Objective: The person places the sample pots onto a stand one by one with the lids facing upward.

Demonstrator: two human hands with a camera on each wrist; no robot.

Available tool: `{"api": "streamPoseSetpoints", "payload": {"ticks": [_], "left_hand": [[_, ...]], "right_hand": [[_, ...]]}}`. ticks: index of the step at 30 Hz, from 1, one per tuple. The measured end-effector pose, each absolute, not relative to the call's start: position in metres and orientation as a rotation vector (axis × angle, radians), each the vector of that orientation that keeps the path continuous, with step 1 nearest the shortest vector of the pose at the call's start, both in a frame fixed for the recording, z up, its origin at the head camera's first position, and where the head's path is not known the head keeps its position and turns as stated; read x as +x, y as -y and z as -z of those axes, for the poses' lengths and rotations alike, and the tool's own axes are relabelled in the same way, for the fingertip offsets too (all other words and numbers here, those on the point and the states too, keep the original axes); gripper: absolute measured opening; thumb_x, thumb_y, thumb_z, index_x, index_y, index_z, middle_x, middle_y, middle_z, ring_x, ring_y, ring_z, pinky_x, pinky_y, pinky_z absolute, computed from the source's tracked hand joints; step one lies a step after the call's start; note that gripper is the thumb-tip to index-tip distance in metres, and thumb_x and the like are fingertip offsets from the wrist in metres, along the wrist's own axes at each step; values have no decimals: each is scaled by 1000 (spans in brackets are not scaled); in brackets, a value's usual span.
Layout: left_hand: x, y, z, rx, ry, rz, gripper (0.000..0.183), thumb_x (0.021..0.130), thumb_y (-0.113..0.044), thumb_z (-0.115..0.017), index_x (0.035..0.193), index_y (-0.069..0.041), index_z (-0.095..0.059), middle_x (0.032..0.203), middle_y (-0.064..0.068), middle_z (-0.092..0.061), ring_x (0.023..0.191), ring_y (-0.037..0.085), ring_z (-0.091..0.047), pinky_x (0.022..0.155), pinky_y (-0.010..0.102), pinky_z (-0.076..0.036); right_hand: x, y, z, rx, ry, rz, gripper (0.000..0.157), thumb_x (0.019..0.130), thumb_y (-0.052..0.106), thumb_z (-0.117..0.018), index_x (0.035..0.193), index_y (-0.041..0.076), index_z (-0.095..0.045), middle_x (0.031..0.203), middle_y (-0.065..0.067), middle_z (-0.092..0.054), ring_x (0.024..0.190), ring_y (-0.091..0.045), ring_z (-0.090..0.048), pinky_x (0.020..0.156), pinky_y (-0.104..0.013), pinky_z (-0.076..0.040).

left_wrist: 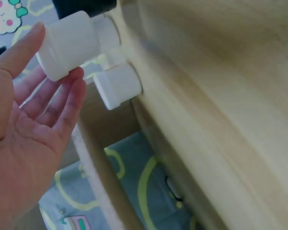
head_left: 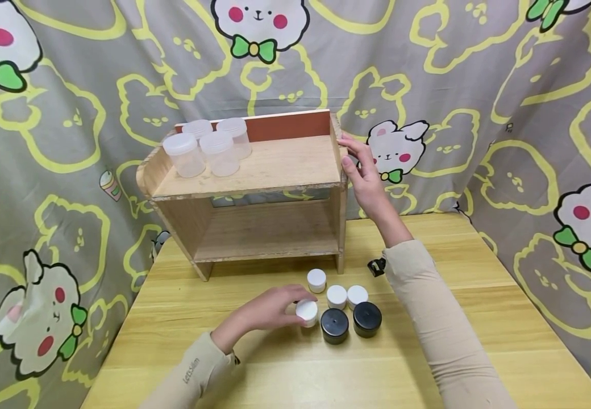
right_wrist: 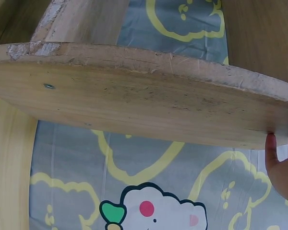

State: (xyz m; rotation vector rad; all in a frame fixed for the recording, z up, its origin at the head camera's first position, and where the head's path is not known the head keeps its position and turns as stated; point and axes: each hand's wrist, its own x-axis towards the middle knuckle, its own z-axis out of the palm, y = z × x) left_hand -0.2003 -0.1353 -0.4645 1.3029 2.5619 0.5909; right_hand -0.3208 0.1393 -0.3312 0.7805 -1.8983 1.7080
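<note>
Between thumb and fingers, my left hand (head_left: 270, 308) pinches a small white jar (head_left: 307, 313) low over the table, and the left wrist view shows this white jar (left_wrist: 69, 45) from the side. Other white jars (head_left: 316, 280) stand close by, along with two black jars (head_left: 334, 326). Up at the wooden shelf (head_left: 244, 190), my right hand (head_left: 369, 182) touches the outside of the right side panel near its top. Fingertips (right_wrist: 271, 139) rest against that panel in the right wrist view.
Several translucent lidded jars (head_left: 217, 153) stand on the left part of the shelf's upper board. The shelf is on a wood-grain table (head_left: 173, 341). A patterned curtain (head_left: 295, 79) hangs behind and at both sides. A small black object (head_left: 377, 267) lies near the right sleeve.
</note>
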Motion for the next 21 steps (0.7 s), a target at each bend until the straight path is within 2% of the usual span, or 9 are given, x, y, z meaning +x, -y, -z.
{"api": "streamPoseSetpoints", "payload": {"ticks": [7,13,21], "left_hand": [[-204,138,445,1293,-2593,-658,52,95,-31,-76,143,-15,-62,138,1,-66,129,19,-60,108,39,-51],[-206,139,428,1345,-2625,-690,50,97,-31,-74,141,-9,-63,134,3,-67,124,19,-61,105,38,-53],[-209,142,404,1438,-2723,-740,52,98,-31,-72,144,-9,-60,134,4,-67,125,20,-61,105,40,-53]], "right_hand": [[-320,-140,332,776,1897,-1698,39,111,14,-44,149,7,-47,164,1,-34,146,-23,-37,121,-53,-29],[-321,-140,333,780,1896,-1696,39,111,14,-44,149,8,-47,164,2,-35,146,-22,-38,120,-53,-30],[-320,-139,331,779,1915,-1700,39,111,15,-44,149,11,-47,164,4,-34,147,-22,-37,120,-51,-30]]}}
